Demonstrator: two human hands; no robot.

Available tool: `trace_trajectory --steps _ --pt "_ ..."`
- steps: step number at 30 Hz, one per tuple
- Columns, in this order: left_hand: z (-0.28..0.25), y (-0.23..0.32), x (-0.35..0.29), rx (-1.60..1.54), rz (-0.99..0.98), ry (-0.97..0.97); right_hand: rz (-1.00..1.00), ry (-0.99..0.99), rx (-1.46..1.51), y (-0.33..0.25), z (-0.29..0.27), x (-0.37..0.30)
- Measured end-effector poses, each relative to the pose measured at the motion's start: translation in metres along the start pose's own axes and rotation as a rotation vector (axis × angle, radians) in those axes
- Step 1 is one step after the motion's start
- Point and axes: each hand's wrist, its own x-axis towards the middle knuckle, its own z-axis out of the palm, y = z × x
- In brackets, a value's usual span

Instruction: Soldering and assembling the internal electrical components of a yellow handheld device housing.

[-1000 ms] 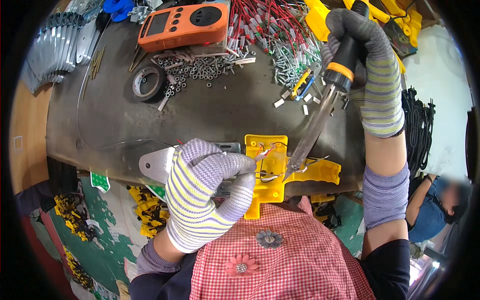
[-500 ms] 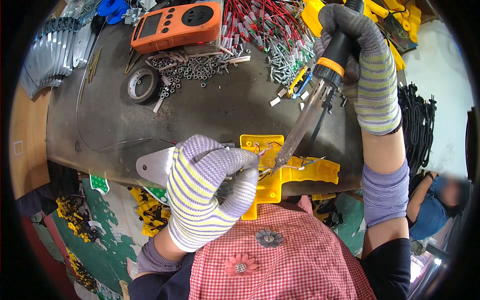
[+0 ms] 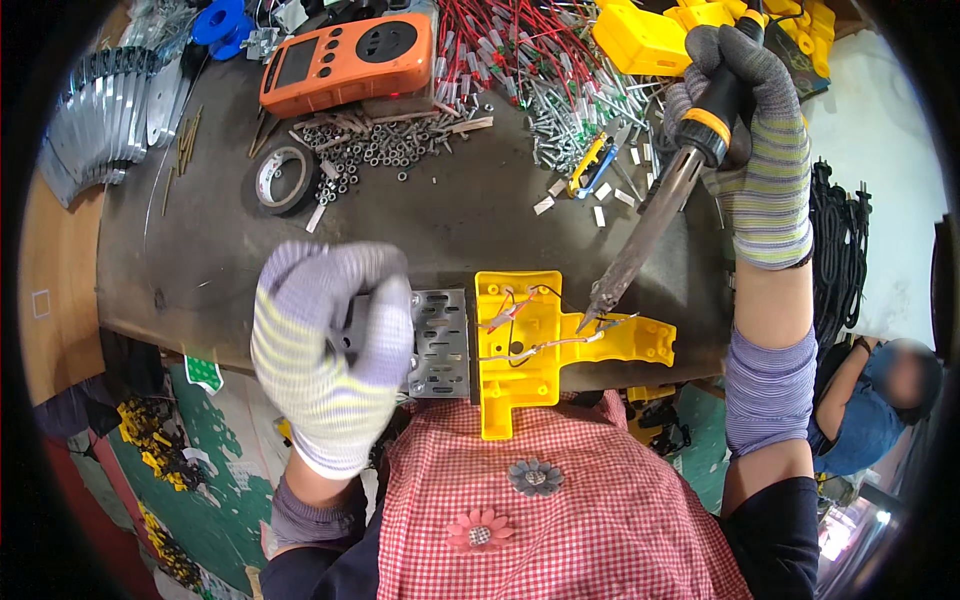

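In my right hand [image 3: 750, 130], fingers wrapped round its black handle, is a soldering iron [image 3: 645, 235]. The iron's tip points down-left, at or just above the wires in a yellow plastic housing [image 3: 495, 385]; I cannot tell if it touches. The housing lies open-side up at the table's near edge, with thin red, white and dark wires inside. Against its left side sits a slotted metal plate [image 3: 440, 340]. My left hand [image 3: 335, 345], in a striped glove and slightly blurred, is closed in a pinch over the plate's left end. A thin solder wire [image 3: 147, 225] curves on the table left of it; its held end is hidden.
Farther back are an orange meter [image 3: 345, 62], a black tape roll [image 3: 281, 180], loose nuts [image 3: 375, 148], screws [image 3: 580, 110], red wires [image 3: 500, 40] and yellow housings [image 3: 640, 40]. Metal blades [image 3: 95, 120] lie far left, black cables [image 3: 840, 250] right. Another person [image 3: 865, 410] is at the right.
My left hand has moved left off the housing, uncovering its wires and the slotted plate. The iron and my right hand have shifted right and a little up from the joint.
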Motion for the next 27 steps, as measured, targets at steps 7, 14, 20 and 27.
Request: trace_trajectory --steps 7,14,20,27 --pt "0.016 -0.03 0.008 0.109 0.012 -0.127 0.0 0.044 -0.04 -0.005 -0.015 -0.002" --pt "0.012 -0.023 0.006 0.128 -0.003 -0.19 -0.376 0.2 0.02 -0.015 -0.015 0.003" --pt "0.014 -0.025 0.003 0.136 -0.062 -0.222 -0.65 -0.032 -0.771 0.012 0.013 0.05" --pt "0.019 -0.024 0.011 0.11 -0.012 -0.159 -0.799 -0.08 -1.551 0.041 -0.009 0.107"
